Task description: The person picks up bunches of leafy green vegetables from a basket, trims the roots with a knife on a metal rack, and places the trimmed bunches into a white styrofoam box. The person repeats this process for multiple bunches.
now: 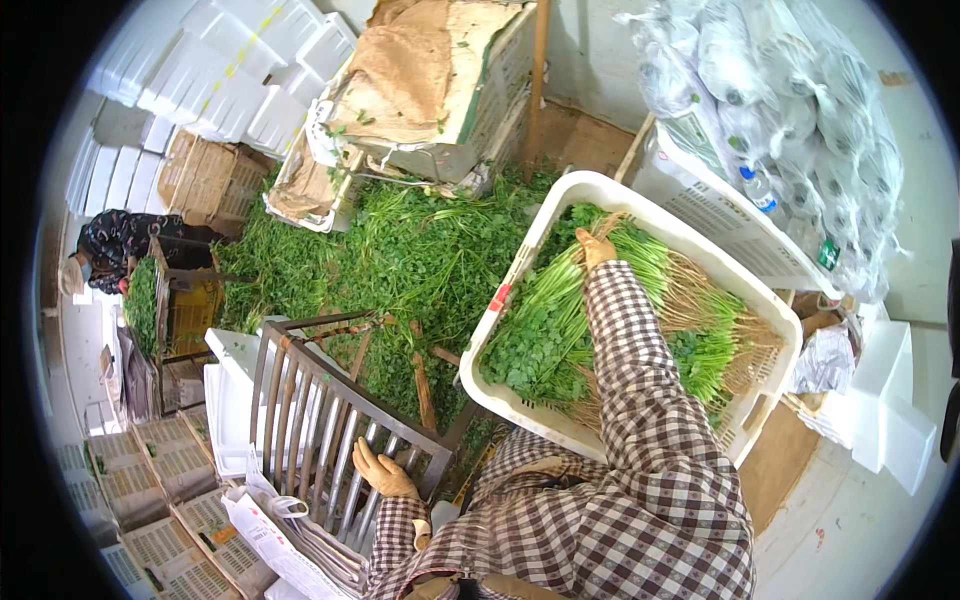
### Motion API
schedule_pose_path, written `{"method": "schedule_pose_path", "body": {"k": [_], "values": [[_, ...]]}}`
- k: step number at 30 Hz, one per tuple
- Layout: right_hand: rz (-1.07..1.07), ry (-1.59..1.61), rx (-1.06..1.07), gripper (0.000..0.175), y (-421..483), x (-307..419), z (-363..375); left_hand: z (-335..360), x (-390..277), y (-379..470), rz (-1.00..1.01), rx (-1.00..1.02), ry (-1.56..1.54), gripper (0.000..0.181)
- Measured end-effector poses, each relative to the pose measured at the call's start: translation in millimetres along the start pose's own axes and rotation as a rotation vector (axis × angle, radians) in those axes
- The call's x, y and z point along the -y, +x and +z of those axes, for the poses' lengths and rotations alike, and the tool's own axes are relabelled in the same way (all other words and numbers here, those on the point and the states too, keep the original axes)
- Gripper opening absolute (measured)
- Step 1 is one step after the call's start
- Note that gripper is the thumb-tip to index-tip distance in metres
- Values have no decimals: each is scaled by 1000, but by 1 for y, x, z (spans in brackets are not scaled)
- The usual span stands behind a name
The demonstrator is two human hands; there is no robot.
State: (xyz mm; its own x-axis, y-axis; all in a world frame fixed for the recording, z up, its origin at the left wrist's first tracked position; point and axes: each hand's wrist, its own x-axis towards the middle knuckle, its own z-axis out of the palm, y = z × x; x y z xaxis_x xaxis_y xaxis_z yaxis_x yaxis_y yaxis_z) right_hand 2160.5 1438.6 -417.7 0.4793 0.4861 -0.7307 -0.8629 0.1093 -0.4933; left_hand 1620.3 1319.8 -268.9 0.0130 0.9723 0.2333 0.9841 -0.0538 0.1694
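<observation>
My right hand (598, 249), in a tan glove, is closed around the root end of a bunch of leafy herbs (551, 296) that looks like coriander. The bunch is inside a white plastic crate (517, 277) on my right, among more bunches with green stems and long brown roots (694, 289). To the left, my gloved left hand (384, 471) lies flat, fingers extended, on the bars of a slatted metal rack (330, 420). No item shows in that hand, though its palm is hidden.
Loose greens (420, 247) cover the ground ahead. Behind them stands a burlap-topped container (420, 75); foam boxes (225, 67) are stacked left. A co-worker (135, 244) bends at another rack. Folded newspapers (300, 536) lie by my left arm. Bagged rolls (787, 97) and a bottle (759, 191) are right.
</observation>
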Motion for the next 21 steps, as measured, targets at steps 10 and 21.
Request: {"method": "schedule_pose_path", "body": {"k": [10,21], "values": [[12,-125,70,58,-93,21,-74,-66,-18,29,-253,177,-296,49],[-235,-206,-124,22,-104,-23,-109,33,-292,29,-444,1848,-1095,103]]}}
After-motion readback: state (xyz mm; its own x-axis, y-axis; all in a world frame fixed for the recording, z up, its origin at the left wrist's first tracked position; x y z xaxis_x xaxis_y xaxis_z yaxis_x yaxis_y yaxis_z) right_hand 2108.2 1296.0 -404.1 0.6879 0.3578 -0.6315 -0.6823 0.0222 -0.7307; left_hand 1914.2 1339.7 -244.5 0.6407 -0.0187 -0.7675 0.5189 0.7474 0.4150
